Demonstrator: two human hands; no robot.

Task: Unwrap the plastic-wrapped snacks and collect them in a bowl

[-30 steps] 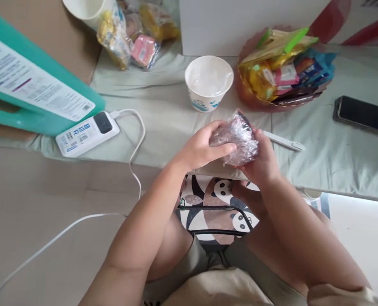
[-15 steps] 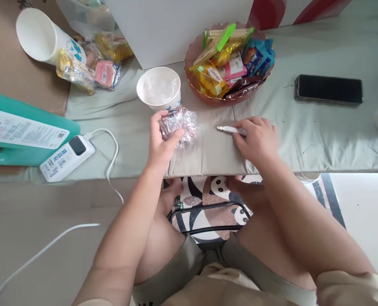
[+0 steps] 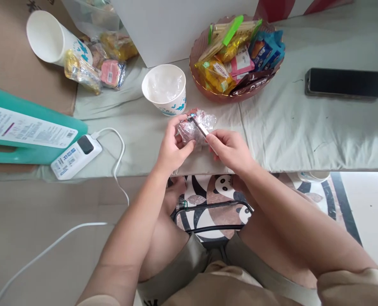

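My left hand [image 3: 172, 148] is closed around a small bundle in clear plastic wrap [image 3: 189, 131]. Something red and dark shows at its upper end; what lies inside cannot be made out. In my right hand [image 3: 232, 149] is a slim white utility knife [image 3: 203, 129], pinched between thumb and fingers. Its dark tip points up and left and lies over the top of the wrap; whether it cuts in, I cannot tell. Just beyond the bundle stands a white paper cup [image 3: 176, 102] lined with clear plastic.
A pink scalloped bowl [image 3: 214, 97] of packaged snacks stands behind, with a black phone [image 3: 343, 83] to its right. On the left are a white power bank [image 3: 76, 157] with a cable, a green jug [image 3: 32, 127], a tipped paper cup [image 3: 45, 38] and wrapped snacks [image 3: 111, 73].
Both hands held the bundle at first. My right hand then let go and took the knife from the cloth, and has now brought it left onto the wrap. My left hand kept the bundle.
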